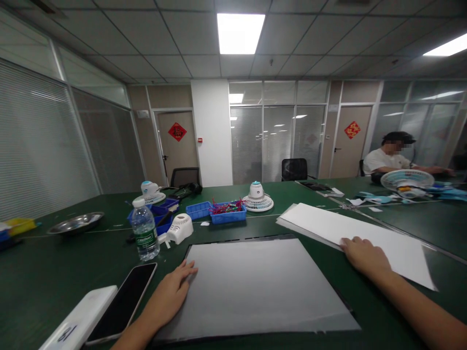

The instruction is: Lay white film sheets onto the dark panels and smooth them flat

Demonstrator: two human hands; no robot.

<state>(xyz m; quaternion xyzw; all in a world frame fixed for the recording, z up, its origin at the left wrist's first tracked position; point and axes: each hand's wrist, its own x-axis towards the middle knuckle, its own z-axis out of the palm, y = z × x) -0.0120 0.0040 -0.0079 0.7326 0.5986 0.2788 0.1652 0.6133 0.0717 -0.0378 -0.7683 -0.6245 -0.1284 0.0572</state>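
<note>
**2 hands flat on paper, nothing gripped yet**

Nearest to me on the left there's a white box [82, 318] and a dark phone [124, 301] lying face up on the green table [44, 277]. Just past those, my left hand [171, 291] lies open, fingers spread, resting flat on the left edge of the translucent sheet [255, 287] that sits on a dark mat right in front of me. It's pinning that edge, not pinching it.

My right hand [363, 255] is out to the side, palm down and open on the near corner of the white paper stack [350, 233], which lies just right of the sheet and angled away. Nothing is held in either hand, only pressed.

My take: keep the left palm down so the sheet doesn't skate on the mat, and slide only 1 page off the stack with the fingertips so the rest don't drag along.

Further back: a water bottle [145, 236], a white fan part [178, 228], blue trays [219, 211] with coloured clips, 2 small fans, a metal dish [76, 222]. Far right, another person [390, 158] sits at the table with their own fan.
</note>
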